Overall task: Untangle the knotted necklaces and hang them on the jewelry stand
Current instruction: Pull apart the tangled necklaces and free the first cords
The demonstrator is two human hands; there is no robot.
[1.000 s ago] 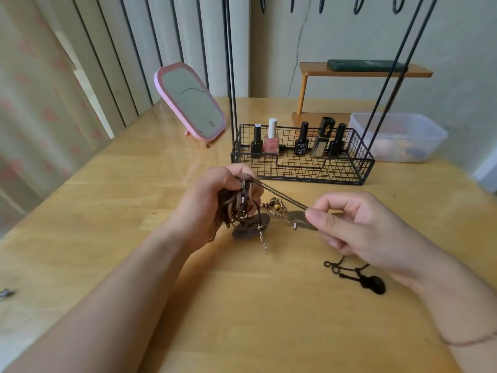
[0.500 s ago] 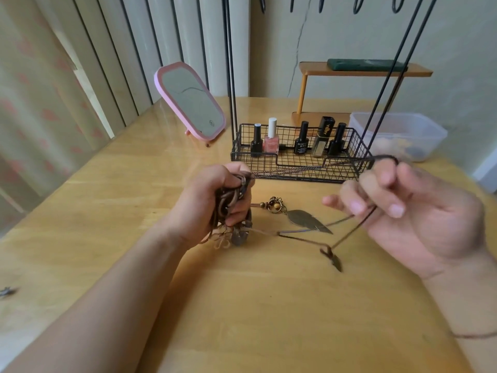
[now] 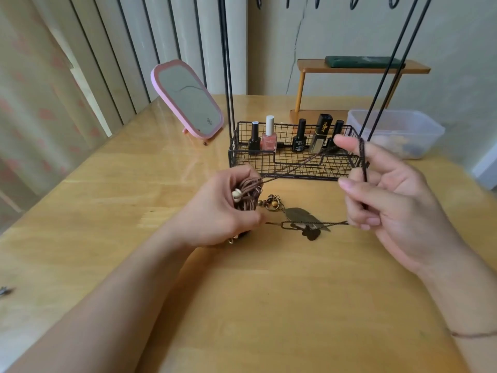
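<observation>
Left hand (image 3: 215,211) squeezes the necklace bundle (image 3: 247,193); right hand (image 3: 382,189) (fingers maybe hooked) should pull its cord (image 3: 361,154) slowly.

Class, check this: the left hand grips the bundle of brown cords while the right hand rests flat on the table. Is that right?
Not quite. The left hand does grip the bundle of brown cords, but the head view shows the right hand raised, a dark cord looped over its fingers.
</observation>
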